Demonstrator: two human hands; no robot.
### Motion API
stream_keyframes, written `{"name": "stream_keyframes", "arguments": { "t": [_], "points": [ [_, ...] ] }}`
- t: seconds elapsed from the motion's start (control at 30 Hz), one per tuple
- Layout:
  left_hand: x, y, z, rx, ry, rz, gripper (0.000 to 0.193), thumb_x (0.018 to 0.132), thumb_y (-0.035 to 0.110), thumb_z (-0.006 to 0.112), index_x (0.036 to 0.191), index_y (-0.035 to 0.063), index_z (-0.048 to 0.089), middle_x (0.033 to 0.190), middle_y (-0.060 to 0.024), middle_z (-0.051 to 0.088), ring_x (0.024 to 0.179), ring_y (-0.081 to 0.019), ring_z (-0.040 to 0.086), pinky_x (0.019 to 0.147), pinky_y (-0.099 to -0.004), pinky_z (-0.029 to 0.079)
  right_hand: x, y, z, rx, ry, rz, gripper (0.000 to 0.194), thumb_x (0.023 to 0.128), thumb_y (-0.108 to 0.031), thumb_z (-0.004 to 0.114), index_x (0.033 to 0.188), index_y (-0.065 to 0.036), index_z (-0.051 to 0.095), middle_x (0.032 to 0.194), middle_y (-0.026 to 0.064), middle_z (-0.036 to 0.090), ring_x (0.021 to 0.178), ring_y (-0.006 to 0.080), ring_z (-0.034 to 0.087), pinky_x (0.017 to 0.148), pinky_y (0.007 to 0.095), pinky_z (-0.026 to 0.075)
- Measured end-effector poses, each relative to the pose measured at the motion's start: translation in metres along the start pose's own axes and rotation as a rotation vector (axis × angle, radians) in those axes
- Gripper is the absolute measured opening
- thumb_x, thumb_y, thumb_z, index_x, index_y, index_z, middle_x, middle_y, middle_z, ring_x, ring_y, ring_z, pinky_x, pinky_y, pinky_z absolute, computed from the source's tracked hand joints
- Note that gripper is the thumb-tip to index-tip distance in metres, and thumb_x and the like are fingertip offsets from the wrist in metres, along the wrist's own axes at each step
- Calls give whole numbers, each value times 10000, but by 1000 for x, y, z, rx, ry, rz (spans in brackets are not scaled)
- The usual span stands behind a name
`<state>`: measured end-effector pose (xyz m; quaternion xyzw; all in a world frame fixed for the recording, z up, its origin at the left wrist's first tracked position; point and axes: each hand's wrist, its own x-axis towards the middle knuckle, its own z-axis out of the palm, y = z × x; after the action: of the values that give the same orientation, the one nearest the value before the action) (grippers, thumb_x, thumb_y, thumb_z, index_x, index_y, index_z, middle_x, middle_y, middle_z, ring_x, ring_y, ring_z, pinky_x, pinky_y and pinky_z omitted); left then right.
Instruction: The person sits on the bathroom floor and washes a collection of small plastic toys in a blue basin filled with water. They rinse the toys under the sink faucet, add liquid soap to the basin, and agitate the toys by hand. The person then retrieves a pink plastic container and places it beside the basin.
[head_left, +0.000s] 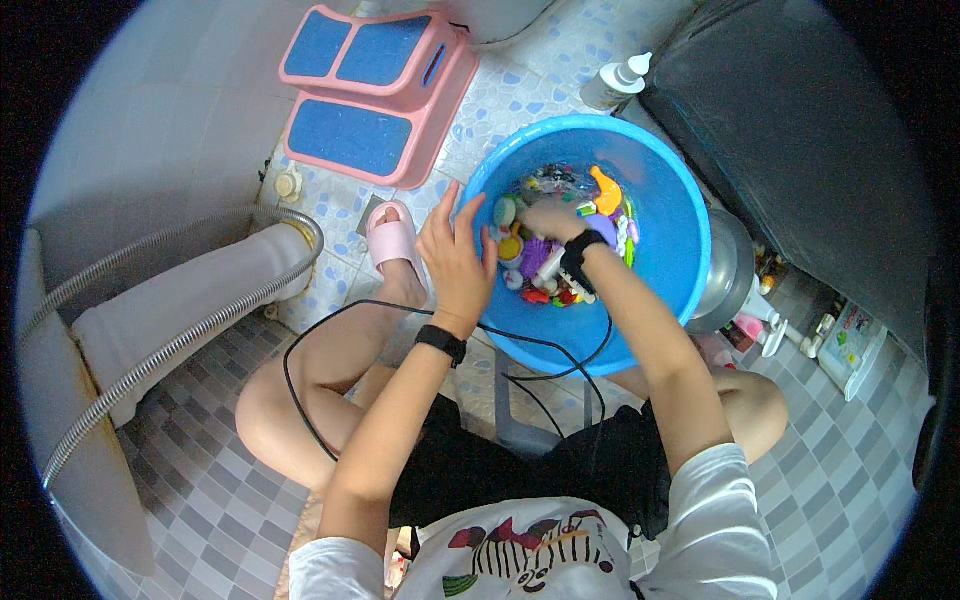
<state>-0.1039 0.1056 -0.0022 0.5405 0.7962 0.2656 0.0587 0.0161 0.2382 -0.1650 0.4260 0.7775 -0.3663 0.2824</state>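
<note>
A round blue plastic tub (667, 285) stands on the floor before me, with water and many small plastic toys inside. My right hand (553, 220) reaches down among the toys, blurred, and what its fingers touch is hidden. Around it I see an orange drumstick-shaped toy (607, 193), a spiky purple toy (535, 257), a round yellow piece (511, 247) and a white cylindrical piece (551, 266). At the tub's left rim, my left hand (459, 262) has its fingers spread and nothing in it. A black band circles each wrist.
A pink step stool (409, 131) with blue treads stands far left. Behind the tub is a white pump bottle (615, 82). A black cable (536, 339) crosses my forearm and the tub's near rim. At left are a metal hose (187, 356) and a white pipe (195, 292).
</note>
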Motion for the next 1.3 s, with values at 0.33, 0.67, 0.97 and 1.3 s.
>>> {"name": "stream_keyframes", "arguments": {
  "t": [0.33, 0.67, 0.97, 1.3],
  "points": [
    [-5, -2, 2, -32, 43, 3, 487, 845, 76, 655, 1313, 137, 537, 1487, -141, 402, 1300, -364, 417, 1068, -520, 303, -107, -5, 9, -20, 182, -215, 401, 852, -422, 688, 1097, -104, 700, 1075, 123, 684, 1111, 333, 571, 938, 477, 440],
    [-5, -4, 5, -17, 76, 10, 476, 836, 75, 654, 1293, 156, 550, 1485, -125, 411, 1308, -351, 422, 1062, -524, 326, -119, 45, -36, 294, 478, -142, 314, 804, -286, 792, 926, -48, 629, 836, 155, 672, 790, 319, 655, 705, 421, 486],
    [-4, -5, 6, -15, 79, 6, 454, 836, 80, 657, 1274, 147, 561, 1478, -130, 419, 1296, -350, 432, 1064, -499, 332, -71, 60, -44, 619, 640, -38, 225, 794, -203, 800, 909, -49, 685, 848, 152, 713, 797, 306, 684, 727, 408, 517],
    [-3, -2, 3, -2, 76, 14, 459, 819, 58, 648, 1265, 120, 561, 1474, -126, 423, 1266, -348, 445, 1046, -467, 344, -55, 62, -36, 213, 516, 289, 755, 788, -491, 755, 1339, -41, 500, 1345, 185, 548, 1260, 381, 484, 1050, 454, 413]
  ]
}}
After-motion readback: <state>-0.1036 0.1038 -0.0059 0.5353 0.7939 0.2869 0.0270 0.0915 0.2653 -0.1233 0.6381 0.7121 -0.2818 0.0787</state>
